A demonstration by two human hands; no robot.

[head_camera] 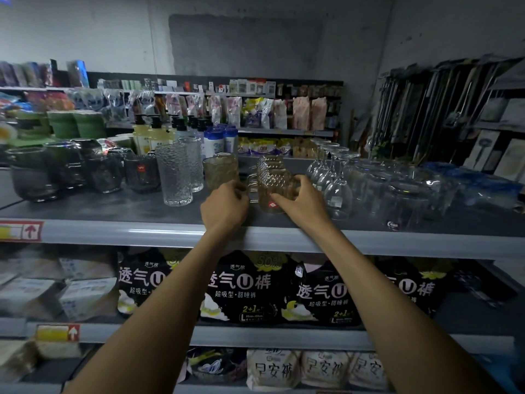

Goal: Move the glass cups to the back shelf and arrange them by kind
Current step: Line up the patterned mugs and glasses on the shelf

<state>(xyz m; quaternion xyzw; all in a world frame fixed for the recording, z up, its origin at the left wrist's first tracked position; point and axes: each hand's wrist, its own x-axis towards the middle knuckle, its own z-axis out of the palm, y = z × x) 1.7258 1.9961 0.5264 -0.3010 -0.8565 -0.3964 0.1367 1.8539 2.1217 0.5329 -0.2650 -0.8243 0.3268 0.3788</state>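
Top shelf [113, 209], head view: my two hands close on an amber mug [274, 180] of diamond-cut glass that stands upright on the shelf's dark board near the front edge, mouth up, long axis vertical, its handle [251, 186] pointing to my left. My right hand [301, 200] has its grip wrapped round the mug's body from the right side, thumb across the front above a small red label. My left hand [224, 206] curls its fingers onto the handle. More of the same amber glass shows directly behind the mug. Just left stands an amber tumbler [220, 172], then two tall clear hammered tumblers [173, 174], then a row of smoky dark glasses [103, 172]. To the right, wine glasses [338, 191] rest bowl-down, stems up, beside clear cups [403, 206]. The shelf below holds black packs [238, 285] with white lettering.
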